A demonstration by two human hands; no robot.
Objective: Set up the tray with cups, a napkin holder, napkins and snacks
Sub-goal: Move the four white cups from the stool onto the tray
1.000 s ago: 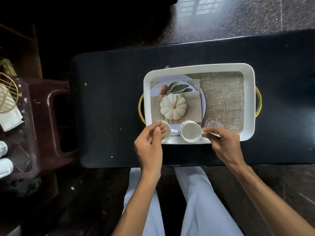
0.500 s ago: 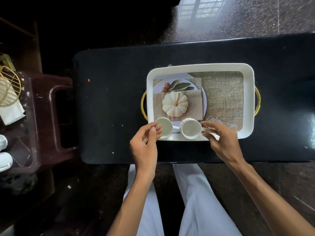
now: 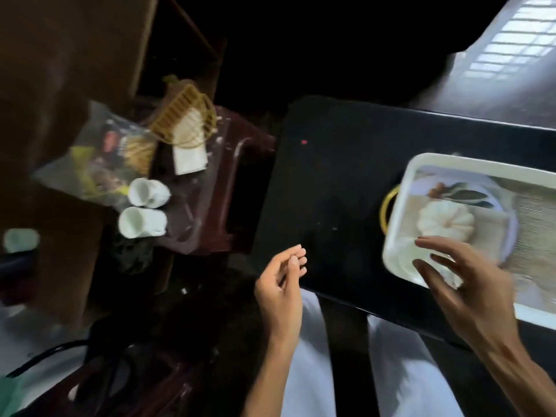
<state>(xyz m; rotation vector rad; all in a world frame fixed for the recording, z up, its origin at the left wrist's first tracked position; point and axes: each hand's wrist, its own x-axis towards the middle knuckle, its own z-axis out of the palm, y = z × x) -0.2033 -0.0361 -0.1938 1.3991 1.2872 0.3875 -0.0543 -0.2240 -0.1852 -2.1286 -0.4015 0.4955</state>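
Note:
The white tray (image 3: 400, 206) with gold handles lies at the right on the black table (image 3: 331, 182), holding a white pumpkin (image 3: 445, 219) on a burlap napkin. My right hand (image 3: 463, 284) hovers over the tray's near left corner, fingers spread, holding nothing; the cups there are hidden or blurred. My left hand (image 3: 282, 284) hangs above the table's near edge, fingers loosely curled and empty. On the dark red stool (image 3: 210, 182) at the left lie two white cups (image 3: 144, 209) on their sides, a gold napkin holder (image 3: 186, 118), white napkins (image 3: 189, 158) and a clear snack bag (image 3: 99, 158).
A brown wooden cabinet (image 3: 75, 55) stands behind the stool. A pale cup-like object (image 3: 21, 239) sits at the far left. Dark cables (image 3: 60, 350) lie on the floor. My white-trousered legs (image 3: 310, 371) are below the table edge.
The view has swung left, bringing the stool and its items into sight. Both hands have let go of the two cups in the tray and pulled back, now empty.

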